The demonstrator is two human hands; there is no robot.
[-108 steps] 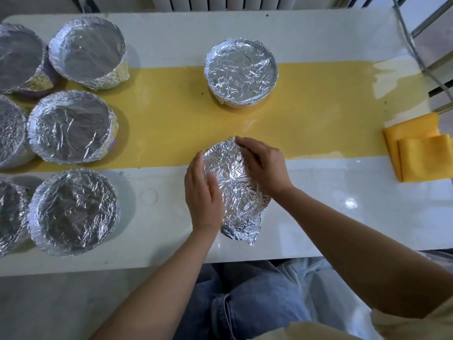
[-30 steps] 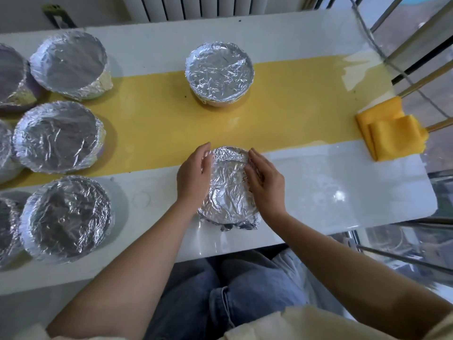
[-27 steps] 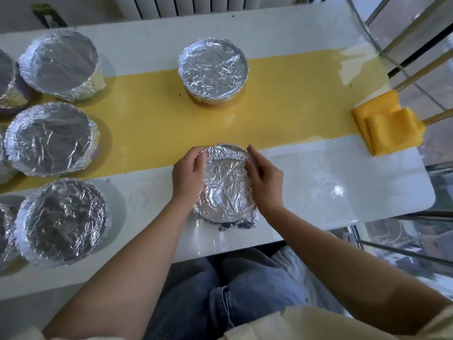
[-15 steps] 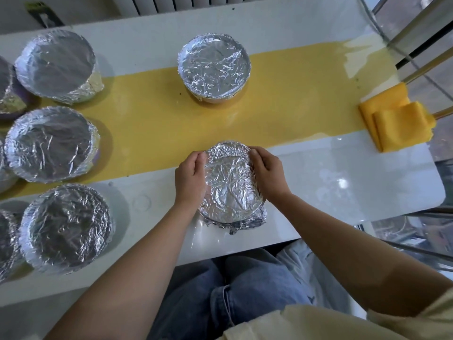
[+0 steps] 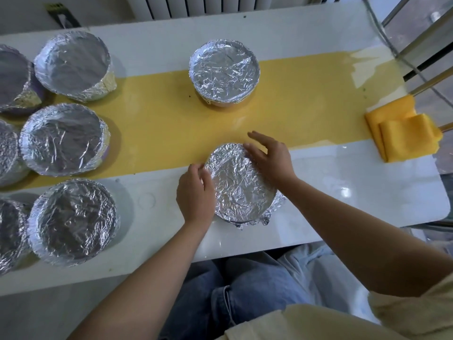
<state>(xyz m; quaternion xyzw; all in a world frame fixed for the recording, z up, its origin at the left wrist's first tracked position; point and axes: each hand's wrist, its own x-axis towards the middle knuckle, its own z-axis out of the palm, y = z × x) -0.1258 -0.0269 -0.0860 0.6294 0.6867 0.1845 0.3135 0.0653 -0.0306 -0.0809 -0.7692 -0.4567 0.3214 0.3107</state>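
A yellow band (image 5: 159, 123) is running the length of the white table (image 5: 355, 200), with one foil-covered bowl (image 5: 224, 71) sitting on its far edge near the middle. More foil-wrapped bowls are crowding the band's left end: one (image 5: 72, 62) across its far edge, one (image 5: 62, 138) on it, and one (image 5: 73, 220) just off its near edge. A folded yellow cloth (image 5: 404, 131) is lying at the band's right end.

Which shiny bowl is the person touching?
The foil-covered bowl nearest the table's front edge, between the left hand and right hand. The other bowls sit untouched: one alone on the yellow stripe, the rest grouped at the left.
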